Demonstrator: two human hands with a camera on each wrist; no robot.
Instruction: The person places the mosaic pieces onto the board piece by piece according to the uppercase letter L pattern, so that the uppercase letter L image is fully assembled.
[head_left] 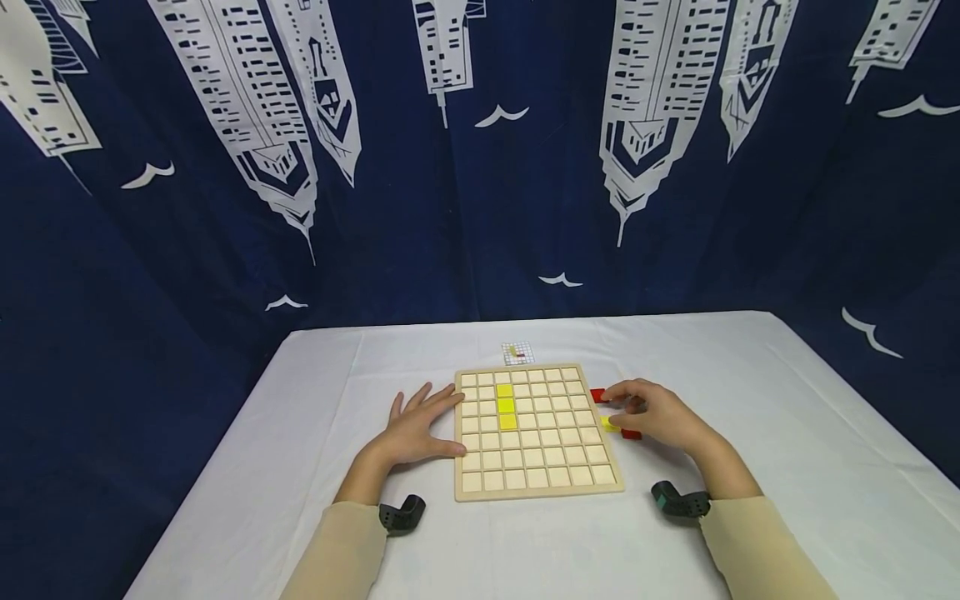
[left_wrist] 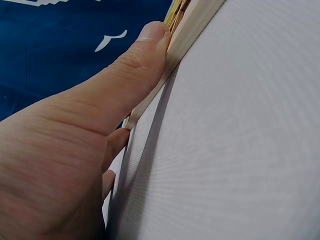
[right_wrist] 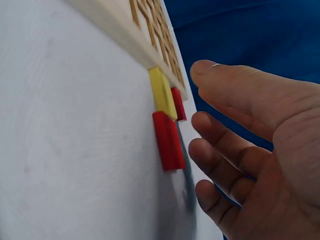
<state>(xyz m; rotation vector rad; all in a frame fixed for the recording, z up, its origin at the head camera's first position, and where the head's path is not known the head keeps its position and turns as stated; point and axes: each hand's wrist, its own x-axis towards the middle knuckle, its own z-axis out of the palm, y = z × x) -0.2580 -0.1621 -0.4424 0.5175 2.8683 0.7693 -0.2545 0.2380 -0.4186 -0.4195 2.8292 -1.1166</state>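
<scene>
While the left hand (head_left: 416, 433) rests against the left side of the wooden board (head_left: 538, 493), its fingers are spread and nearly straight, the thumb set well apart from the others. In the left wrist view, the thumb tip presses on the pale frame of the board, and two other fingers show further along the same edge.

Across the board, the right hand (head_left: 663, 415) hovers at the right side, its fingers loosely bent, with thumb and fingertips apart. The right wrist view shows the fingertips near three loose tiles but clear of them. The yellow tile (right_wrist: 163, 94) lies beside the board's edge; whether the two touch cannot be told. The near red tile (right_wrist: 168, 141) sits end to end with it, and the far red tile (right_wrist: 178, 104) lies beyond, also by the frame.

On the grid, three yellow squares (head_left: 506, 406) fill neighbouring cells in the third column from the left, near the far side. Just beyond the far edge of the board lies a small printed card (head_left: 517, 353) with a grid bearing yellow and red marks.

Both wrists carry dark devices (head_left: 680, 500) beside beige sleeves (head_left: 765, 546). A white cloth (head_left: 525, 550) covers the table, and behind it hangs a navy curtain (head_left: 465, 217) printed with white buildings and birds.
</scene>
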